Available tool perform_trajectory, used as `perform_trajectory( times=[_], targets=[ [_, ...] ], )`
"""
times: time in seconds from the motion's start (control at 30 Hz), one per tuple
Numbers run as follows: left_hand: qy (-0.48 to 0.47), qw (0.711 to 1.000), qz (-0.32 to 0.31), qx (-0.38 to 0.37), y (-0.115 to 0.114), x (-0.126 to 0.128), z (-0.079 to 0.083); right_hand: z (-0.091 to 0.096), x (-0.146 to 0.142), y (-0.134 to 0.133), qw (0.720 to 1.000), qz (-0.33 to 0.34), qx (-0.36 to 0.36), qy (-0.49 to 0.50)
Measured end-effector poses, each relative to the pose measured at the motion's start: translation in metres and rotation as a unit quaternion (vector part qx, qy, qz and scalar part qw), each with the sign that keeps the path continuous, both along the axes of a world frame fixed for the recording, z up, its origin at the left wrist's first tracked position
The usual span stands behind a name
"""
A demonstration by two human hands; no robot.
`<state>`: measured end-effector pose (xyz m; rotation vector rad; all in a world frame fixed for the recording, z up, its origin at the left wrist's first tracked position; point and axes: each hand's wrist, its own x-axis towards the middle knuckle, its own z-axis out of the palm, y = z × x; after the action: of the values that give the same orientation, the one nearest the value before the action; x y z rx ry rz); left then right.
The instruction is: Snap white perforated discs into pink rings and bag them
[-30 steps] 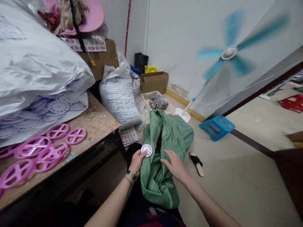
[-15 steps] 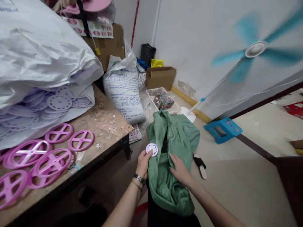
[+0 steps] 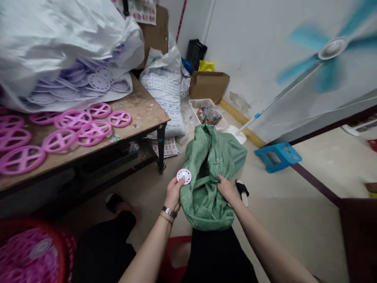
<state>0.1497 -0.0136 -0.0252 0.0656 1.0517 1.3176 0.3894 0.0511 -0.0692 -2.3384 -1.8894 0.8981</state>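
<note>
My left hand (image 3: 173,192) is closed on a small white disc with a pink rim (image 3: 184,177), its thumb lying over the disc's face. The disc rests against the left edge of a green woven sack (image 3: 206,208), which stands slumped in front of my lap with its mouth gaping. On the sack's other side, my right hand (image 3: 226,188) pinches the rim of the cloth. What lies inside the sack is hidden in dark folds.
Pink cross-spoked rings (image 3: 73,119) lie on a wooden table (image 3: 147,104) at left, beside a white bag (image 3: 70,35) of pale discs. A red basket (image 3: 60,251) holds pink parts. A blue stool (image 3: 278,157), a spinning fan (image 3: 332,48) and a parts tray (image 3: 206,103) stand beyond.
My view has swung down and left, bringing the red basket into sight. My right hand has gone from lying spread on the sack to gripping its edge. The left still holds the disc.
</note>
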Motion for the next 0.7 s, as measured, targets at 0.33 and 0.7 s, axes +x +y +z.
perform_trajectory(
  times=[0.33,0.7],
  targets=[
    [0.012,0.997,0.049,0.054,-0.065,-0.022,0.058,0.094,0.0,-0.029,0.962,-0.069,0.171,0.204],
    [0.099,0.99,0.094,0.045,-0.165,-0.082,0.112,0.129,-0.024,-0.175,0.903,-0.043,0.077,0.42]
  ],
)
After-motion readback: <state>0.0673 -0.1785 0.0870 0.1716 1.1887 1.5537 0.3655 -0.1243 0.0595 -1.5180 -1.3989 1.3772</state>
